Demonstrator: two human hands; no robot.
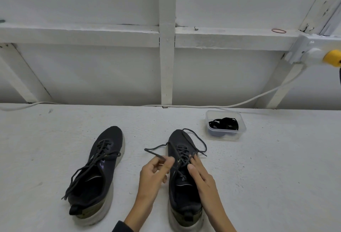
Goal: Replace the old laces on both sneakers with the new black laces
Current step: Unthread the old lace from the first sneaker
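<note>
**Hands on the right sneaker: where this unlacing could snag**

Wrists low in my view. My left hand [156,172] pinches a free end of the old lace [156,147] between thumb and forefinger. My right hand [203,176] lies on the right sneaker [184,195] with its fingers straight and close together, pressing the crossed lacing and clamping nothing. That shoe stands toe away from me on the white surface [276,176].

Risks as I judge them:
- Pulling the end sideways may drag the shoe if my right hand lifts off.
- The lace's loose loop over the toe could tighten into a knot if I pull quickly.
- The tub [225,136] sits just beyond the toe, so a flicked lace might catch it.

Count:
- 2 sneakers; the left sneaker [97,176] is fully laced, with its ends untied
- 2 hands
- 1 clear tub, holding the new black laces [224,123] in a bundle I cannot count
- 1 white cable [193,106]
- 1 red rubber band [278,33] on the ledge
</note>
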